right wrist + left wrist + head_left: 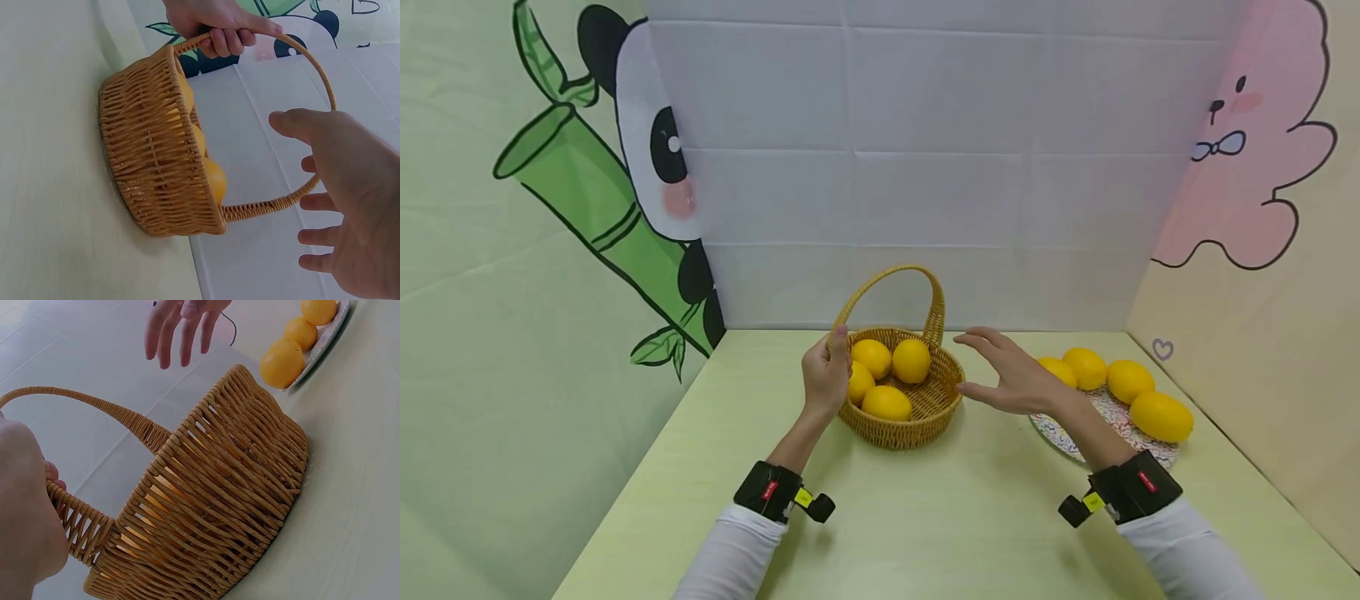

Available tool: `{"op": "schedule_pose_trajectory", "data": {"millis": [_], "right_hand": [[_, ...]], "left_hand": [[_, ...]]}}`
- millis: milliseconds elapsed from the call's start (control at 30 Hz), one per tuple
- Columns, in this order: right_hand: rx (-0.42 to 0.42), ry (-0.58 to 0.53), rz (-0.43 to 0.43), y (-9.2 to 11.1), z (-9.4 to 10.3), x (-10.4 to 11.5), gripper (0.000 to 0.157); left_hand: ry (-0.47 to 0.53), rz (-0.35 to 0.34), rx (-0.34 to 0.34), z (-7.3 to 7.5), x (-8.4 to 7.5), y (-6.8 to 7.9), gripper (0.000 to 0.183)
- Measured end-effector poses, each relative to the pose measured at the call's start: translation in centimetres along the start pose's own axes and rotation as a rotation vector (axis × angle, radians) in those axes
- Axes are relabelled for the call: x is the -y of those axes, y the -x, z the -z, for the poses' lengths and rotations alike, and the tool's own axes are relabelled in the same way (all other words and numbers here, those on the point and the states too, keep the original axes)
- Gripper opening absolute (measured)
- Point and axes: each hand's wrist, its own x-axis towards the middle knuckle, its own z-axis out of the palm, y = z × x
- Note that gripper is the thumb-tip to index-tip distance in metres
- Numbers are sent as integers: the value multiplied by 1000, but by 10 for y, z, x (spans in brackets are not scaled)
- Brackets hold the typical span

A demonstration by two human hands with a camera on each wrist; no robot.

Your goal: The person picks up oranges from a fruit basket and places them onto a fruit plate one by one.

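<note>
Stretching across the back, a creased pale backdrop (pixel 925 183) rose behind a light yellow-green table (pixel 940 533). On the left wall showed a green bamboo stalk (pixel 583 196) with part of a panda (pixel 636 175) beside it; a pink cartoon animal (pixel 1262 187) with a bow tie filled the upper right. Two pale sleeves (pixel 730 554) reached in from the lower edge.

The wicker basket (pixel 902 433) stood upright on the table near its far edge, roughly midway across, its arched handle (pixel 935 312) raised. To its right, well apart, lay a round speckled plate (pixel 1122 419), partly hidden by the right forearm.

The left hand (pixel 825 375) gripped the left side of the handle, its fingers wrapped around the wicker low on the arch. The right hand (pixel 1011 379) was spread, thumb apart from the fingers, and grasped nothing; it hovered just beside the basket's right rim, and whether the thumb tip touched it could not be told.

Four yellow fruits (pixel 887 403) sat together in the basket, mostly toward its left and back. Four more fruits (pixel 1162 417) showed in a curved row on the plate. Each wrist wore a black strap (pixel 767 492) with a small black camera (pixel 819 507).
</note>
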Motion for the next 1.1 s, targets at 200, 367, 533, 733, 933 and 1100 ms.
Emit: {"op": "schedule_pose_trajectory", "data": {"millis": [200,367,533,733,933,1100], "right_hand": [[37,-19,55,-20,-10,17,75],[108,-49,76,-37,-22,21,75],[175,-59,84,-52,-28,28,76],[239,-36,87,-66,-38,34,76],[279,-10,106,-75,-49,40,75],[308,-18,123,-81,-56,44,72]], "left_hand": [[9,-5,0,-2,-1,0,53],[3,-8,-4,-3,1,0,53],[-14,18,-12,-4,28,-3,53],[-13,32,-10,-5,38,-5,54],[-8,29,21,-5,37,-5,55],[-8,26,24,-6,36,-5,56]]}}
